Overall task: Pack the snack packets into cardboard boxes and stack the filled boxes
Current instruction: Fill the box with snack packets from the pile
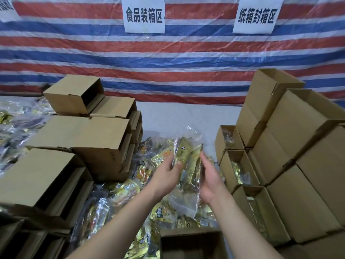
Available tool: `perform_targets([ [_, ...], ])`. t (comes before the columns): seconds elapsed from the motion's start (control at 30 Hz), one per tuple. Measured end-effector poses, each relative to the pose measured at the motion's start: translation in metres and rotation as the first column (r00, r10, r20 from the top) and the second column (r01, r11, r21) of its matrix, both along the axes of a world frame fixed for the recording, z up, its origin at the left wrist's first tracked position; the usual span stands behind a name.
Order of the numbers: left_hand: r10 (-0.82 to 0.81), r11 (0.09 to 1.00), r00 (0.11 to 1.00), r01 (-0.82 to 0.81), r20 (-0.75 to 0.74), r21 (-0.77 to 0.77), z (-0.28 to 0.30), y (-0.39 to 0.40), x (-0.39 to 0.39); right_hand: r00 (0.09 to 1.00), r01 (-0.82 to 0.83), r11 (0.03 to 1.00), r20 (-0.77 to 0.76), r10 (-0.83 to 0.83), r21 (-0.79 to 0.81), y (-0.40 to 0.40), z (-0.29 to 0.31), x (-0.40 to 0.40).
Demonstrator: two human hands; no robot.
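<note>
Now, head view: both hands together on packets, lifted over pile. L hand pinched bundle w/ thumb, R hand flat vs. its side, prob. squaring stack to fit open box below. Packets crinkly gold foil in clear wrap; boxes plain corrugated, rectangular.

Even, fairly bright light falls from overhead, leaving soft shadows inside the cardboard boxes. Glare glints off the snack packets. Straight edges bow toward the frame's borders, and the lower left corner is smeared with blur.
</note>
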State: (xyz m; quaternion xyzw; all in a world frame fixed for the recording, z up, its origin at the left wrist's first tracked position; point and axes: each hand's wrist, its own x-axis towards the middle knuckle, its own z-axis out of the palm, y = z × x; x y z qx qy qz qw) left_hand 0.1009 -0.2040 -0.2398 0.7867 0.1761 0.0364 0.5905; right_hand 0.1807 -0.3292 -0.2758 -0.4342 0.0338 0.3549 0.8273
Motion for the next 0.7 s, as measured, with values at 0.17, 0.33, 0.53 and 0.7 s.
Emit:
perform_targets([
  [0.17, -0.163, 0.983, 0.987, 0.163, 0.002, 0.079, 0.004, -0.037, 0.004, 0.998, -0.031, 0.987, 0.051, 0.039, -0.155, -0.002, 0.005, -0.011],
  [0.33, -0.255, 0.959, 0.965, 0.261, -0.066, 0.107, 0.010, -0.050, 0.003, 0.997, -0.053, 0.979, 0.051, 0.065, -0.198, -0.031, -0.001, -0.012],
  [0.53, -0.226, 0.974, 0.971, 0.222, -0.081, -0.054, -0.012, -0.020, -0.030, 0.996, -0.021, 0.964, 0.078, 0.043, -0.266, -0.081, -0.001, -0.010],
  [0.7, -0.405, 0.885, 0.832, 0.461, -0.379, 0.066, -0.078, 0.007, -0.083, 0.919, 0.063, 0.848, 0.361, 0.156, -0.526, -0.101, 0.006, -0.018],
])
